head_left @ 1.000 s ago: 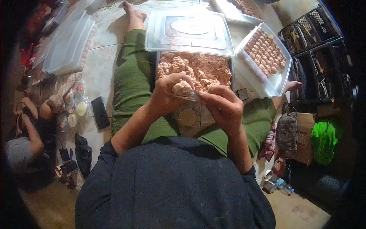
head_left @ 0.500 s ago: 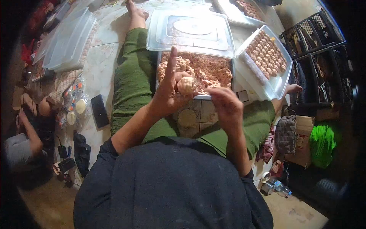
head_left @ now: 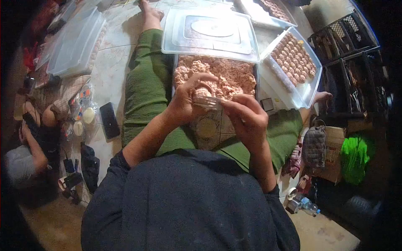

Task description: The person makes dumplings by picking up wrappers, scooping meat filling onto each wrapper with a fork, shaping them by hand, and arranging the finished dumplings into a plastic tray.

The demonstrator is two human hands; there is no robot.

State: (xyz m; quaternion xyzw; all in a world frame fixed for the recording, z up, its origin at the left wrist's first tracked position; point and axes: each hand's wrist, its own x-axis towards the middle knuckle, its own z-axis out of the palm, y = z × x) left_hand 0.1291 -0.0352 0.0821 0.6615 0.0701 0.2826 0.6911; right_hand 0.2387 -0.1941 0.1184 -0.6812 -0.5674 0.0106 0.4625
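Observation:
My left hand (head_left: 186, 98) is curled round a small ball of pinkish meat mixture (head_left: 204, 91), with thumb and fingers arched over it. Just below the ball sits a shiny, see-through piece (head_left: 207, 102), whose kind I cannot make out. My right hand (head_left: 248, 115) is closed in a pinch at the right end of that piece. Both hands are over the near edge of a tub (head_left: 256, 81) of the same chunky meat mixture (head_left: 234, 75). A translucent lid (head_left: 180, 46) lies across the tub's far part.
To the right, a clear box (head_left: 307, 98) holds rows of meatballs (head_left: 293, 58). More stacked clear containers (head_left: 75, 46) stand at left, near a phone (head_left: 109, 121). Another person's arm (head_left: 35, 148) shows at far left. Black crates (head_left: 356, 79) stand at far right.
My left index finger, upright before, has bent down over the ball. My right hand has moved slightly left, and the shiny piece now shows between the hands.

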